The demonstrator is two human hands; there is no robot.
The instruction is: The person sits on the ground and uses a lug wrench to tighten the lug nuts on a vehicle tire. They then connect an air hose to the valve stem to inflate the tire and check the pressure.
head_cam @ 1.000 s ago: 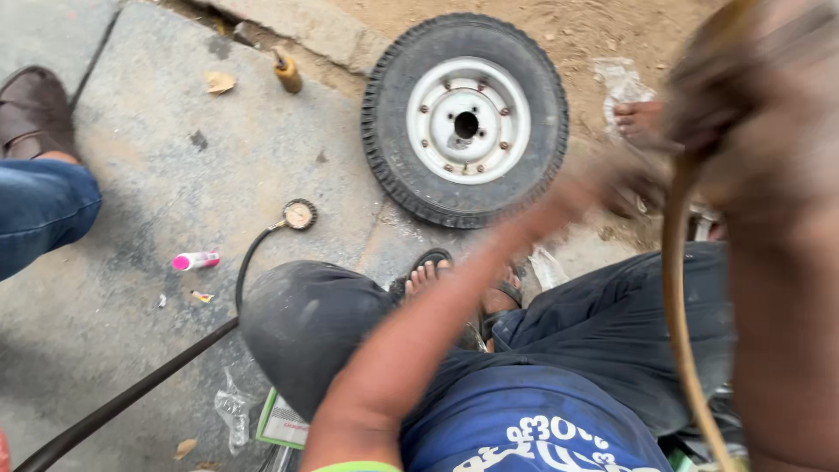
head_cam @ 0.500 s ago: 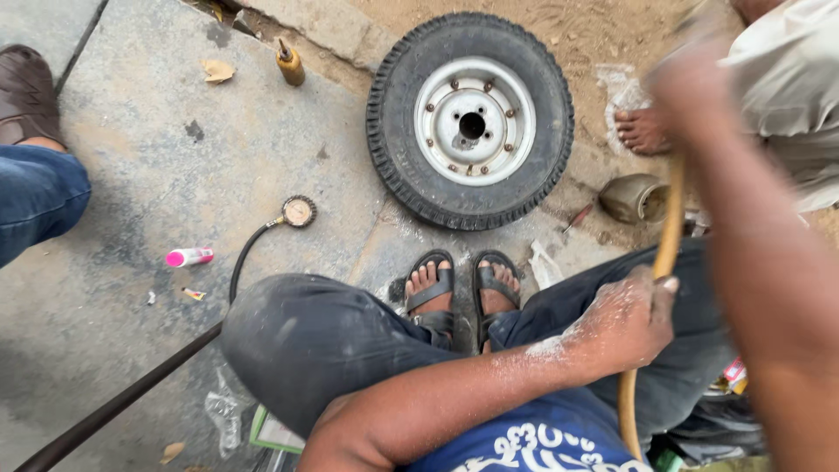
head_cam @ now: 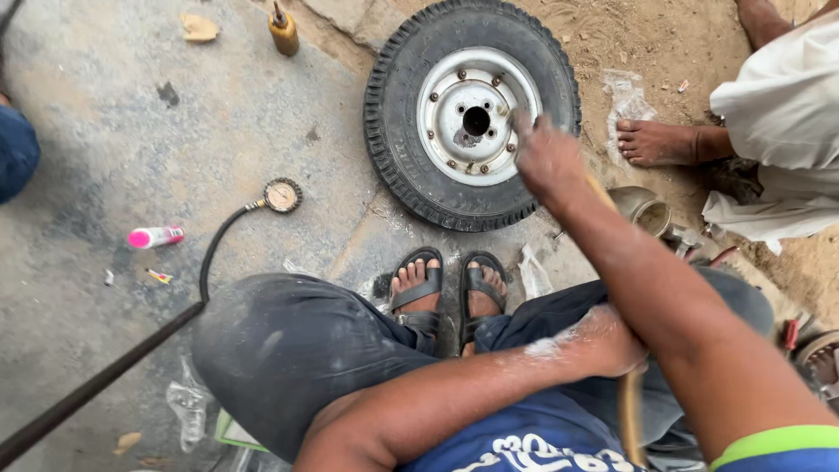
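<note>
My left hand (head_cam: 612, 345) is closed round the tan hose (head_cam: 631, 411) down by my knee, just above my sandals (head_cam: 446, 293). My right hand (head_cam: 546, 157) sits over the wheel rim (head_cam: 472, 114), fingers blurred, grip unclear. Best to steady the small tyre (head_cam: 393, 131) flat and feed hose without kinks. Open concrete (head_cam: 175, 105) left; another person's foot (head_cam: 655, 142) crowds right.

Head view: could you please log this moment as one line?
right hand: reaching over wheel | left hand: gripping hose | gauge: on ground
</note>
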